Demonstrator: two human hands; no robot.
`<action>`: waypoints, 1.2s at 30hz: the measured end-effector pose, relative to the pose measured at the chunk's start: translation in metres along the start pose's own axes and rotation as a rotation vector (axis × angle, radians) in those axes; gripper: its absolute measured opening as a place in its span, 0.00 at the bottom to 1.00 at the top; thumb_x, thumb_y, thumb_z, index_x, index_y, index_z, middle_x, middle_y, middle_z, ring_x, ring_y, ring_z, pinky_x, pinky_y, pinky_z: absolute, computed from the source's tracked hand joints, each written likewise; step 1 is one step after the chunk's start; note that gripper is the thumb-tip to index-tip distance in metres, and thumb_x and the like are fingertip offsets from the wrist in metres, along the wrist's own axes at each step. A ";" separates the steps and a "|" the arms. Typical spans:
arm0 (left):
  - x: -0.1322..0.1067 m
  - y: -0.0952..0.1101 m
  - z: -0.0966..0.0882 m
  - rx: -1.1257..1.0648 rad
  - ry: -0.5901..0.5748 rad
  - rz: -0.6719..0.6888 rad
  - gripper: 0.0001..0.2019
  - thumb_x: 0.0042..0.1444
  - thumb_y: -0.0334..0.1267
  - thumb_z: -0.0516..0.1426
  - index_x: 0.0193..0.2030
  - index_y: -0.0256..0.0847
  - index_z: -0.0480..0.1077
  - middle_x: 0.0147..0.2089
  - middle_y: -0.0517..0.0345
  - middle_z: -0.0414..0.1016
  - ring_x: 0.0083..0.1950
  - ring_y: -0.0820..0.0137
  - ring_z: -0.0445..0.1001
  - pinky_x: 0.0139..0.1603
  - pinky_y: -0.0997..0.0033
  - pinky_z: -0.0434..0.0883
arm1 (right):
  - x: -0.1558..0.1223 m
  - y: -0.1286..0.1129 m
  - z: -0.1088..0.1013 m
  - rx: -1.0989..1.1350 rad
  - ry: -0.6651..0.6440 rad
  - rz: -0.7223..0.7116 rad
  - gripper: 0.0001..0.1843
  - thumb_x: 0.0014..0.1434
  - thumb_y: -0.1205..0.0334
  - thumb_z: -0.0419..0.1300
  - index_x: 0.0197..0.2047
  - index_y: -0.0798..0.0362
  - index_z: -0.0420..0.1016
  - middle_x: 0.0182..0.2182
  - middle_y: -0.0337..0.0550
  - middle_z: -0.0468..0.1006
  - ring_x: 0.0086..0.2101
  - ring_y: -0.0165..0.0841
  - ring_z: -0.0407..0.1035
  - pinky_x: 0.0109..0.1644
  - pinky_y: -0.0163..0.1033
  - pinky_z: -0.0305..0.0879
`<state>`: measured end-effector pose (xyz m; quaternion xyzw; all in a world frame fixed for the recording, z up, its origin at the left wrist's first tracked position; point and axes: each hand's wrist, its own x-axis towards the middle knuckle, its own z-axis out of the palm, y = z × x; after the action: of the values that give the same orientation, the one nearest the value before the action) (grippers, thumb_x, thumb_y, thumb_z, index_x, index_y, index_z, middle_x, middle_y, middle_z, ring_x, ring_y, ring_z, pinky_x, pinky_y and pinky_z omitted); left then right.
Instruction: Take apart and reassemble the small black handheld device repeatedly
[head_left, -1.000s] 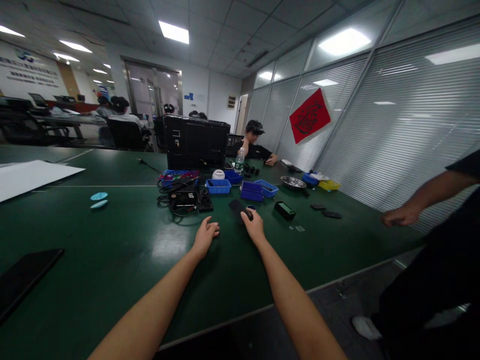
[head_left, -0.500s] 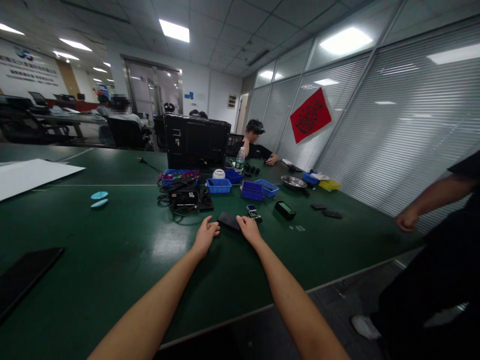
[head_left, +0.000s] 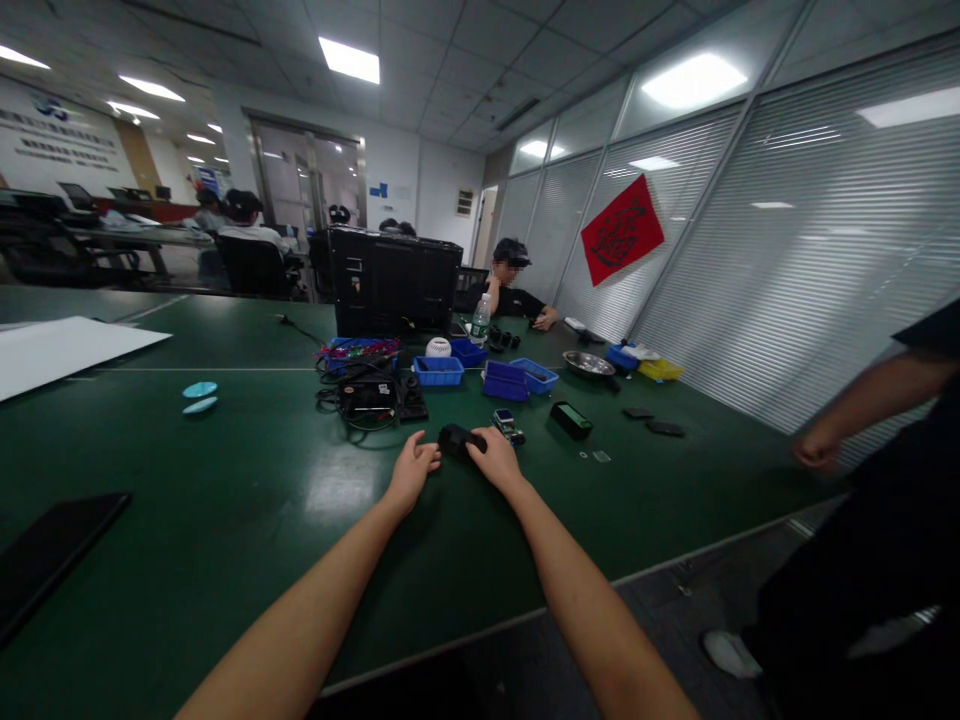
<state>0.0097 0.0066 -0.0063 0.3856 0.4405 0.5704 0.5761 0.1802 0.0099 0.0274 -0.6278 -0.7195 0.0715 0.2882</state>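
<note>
Turned since half a second ago, the black case (head_left: 456, 440) shows me a thicker, darker side in the head view. My right hand (head_left: 495, 460) grips its right end; my left hand (head_left: 411, 472) sits at its left end, loosely curled and holding nothing, though I can't tell whether its fingertips touch. We are over the middle of a dark green table (head_left: 300, 560), whose surface catches a pale glare left of my hands. Just beyond my right hand lies a circuit board (head_left: 508, 428), with a green-topped black box (head_left: 570, 420) farther right. Across the far middle stand blue trays (head_left: 438, 372), a water bottle (head_left: 481, 320) and a big black monitor (head_left: 397, 285), its back towards me. Cyan dishes (head_left: 200, 390) sit to the left, a white sheet (head_left: 71, 350) at the far left. Blinds (head_left: 810, 220) cover the glass along the right, where a red poster (head_left: 622, 232) hangs askew. Ceiling lights (head_left: 349, 60) glow above. Someone sits at the far side; another person stands at the right.
</note>
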 end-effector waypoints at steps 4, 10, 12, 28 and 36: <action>-0.003 0.002 0.000 0.080 0.010 0.049 0.23 0.50 0.37 0.56 0.54 0.38 0.58 0.42 0.49 0.71 0.38 0.72 0.72 0.40 0.69 0.71 | 0.004 0.007 0.001 0.088 0.018 0.126 0.13 0.54 0.55 0.52 0.34 0.51 0.75 0.32 0.41 0.76 0.35 0.33 0.69 0.39 0.34 0.61; -0.010 0.011 -0.001 0.430 0.062 0.306 0.22 0.45 0.34 0.59 0.49 0.40 0.65 0.49 0.48 0.68 0.47 0.66 0.69 0.45 0.67 0.68 | 0.006 0.010 -0.001 0.137 -0.031 0.150 0.15 0.51 0.53 0.53 0.24 0.53 0.75 0.24 0.40 0.75 0.27 0.32 0.67 0.31 0.32 0.57; -0.010 0.011 -0.002 0.486 0.062 0.345 0.22 0.45 0.35 0.59 0.50 0.41 0.65 0.50 0.48 0.66 0.49 0.64 0.68 0.44 0.67 0.68 | 0.006 0.011 -0.001 0.154 -0.058 0.151 0.17 0.51 0.52 0.52 0.20 0.54 0.73 0.19 0.38 0.72 0.23 0.30 0.65 0.27 0.32 0.55; -0.016 0.009 -0.001 0.980 -0.185 0.507 0.16 0.52 0.43 0.54 0.49 0.50 0.68 0.64 0.58 0.51 0.62 0.62 0.56 0.61 0.59 0.53 | 0.012 0.046 -0.028 -0.106 0.297 0.418 0.21 0.56 0.51 0.47 0.43 0.54 0.72 0.40 0.50 0.71 0.42 0.37 0.64 0.42 0.37 0.58; -0.015 0.007 -0.002 1.051 -0.180 0.517 0.15 0.53 0.41 0.53 0.48 0.50 0.69 0.63 0.57 0.53 0.61 0.62 0.57 0.60 0.60 0.56 | 0.016 0.050 -0.019 -0.229 0.032 0.511 0.27 0.54 0.45 0.49 0.46 0.56 0.71 0.43 0.57 0.69 0.44 0.44 0.64 0.41 0.43 0.60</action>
<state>0.0063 -0.0081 0.0008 0.7610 0.5051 0.3625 0.1852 0.2323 0.0299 0.0246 -0.8185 -0.5365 0.0501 0.1994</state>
